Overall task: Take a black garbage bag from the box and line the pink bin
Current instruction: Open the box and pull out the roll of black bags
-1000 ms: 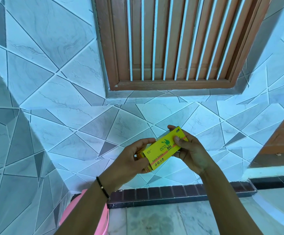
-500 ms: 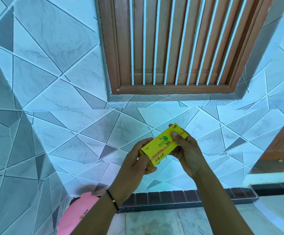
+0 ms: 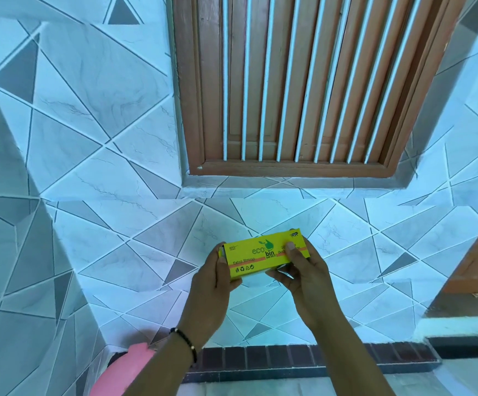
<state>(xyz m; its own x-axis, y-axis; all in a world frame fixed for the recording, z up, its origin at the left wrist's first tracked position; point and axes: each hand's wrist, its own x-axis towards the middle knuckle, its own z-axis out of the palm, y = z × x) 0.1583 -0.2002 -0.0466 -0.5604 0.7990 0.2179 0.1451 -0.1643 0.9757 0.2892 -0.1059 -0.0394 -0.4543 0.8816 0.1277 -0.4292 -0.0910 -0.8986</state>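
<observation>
A yellow garbage bag box [image 3: 256,257] printed "eco bin" is held in front of the tiled wall, nearly level. My left hand [image 3: 213,284] grips its left end, thumb at the end flap. My right hand [image 3: 303,277] clasps its right end, thumb on the front face. No black bag shows. The pink bin [image 3: 120,370] is at the bottom left, in the wall corner, partly hidden by my left forearm.
A brown wooden window [image 3: 303,87] with white bars fills the upper wall. A dark brick skirting strip [image 3: 317,358] runs along the wall's foot above a pale floor. A brown door frame [image 3: 477,258] stands at the right edge.
The box has turned from tilted to nearly level. My view has tipped upward, so the window bottom and hands sit lower in frame. Less of the pink bin shows.
</observation>
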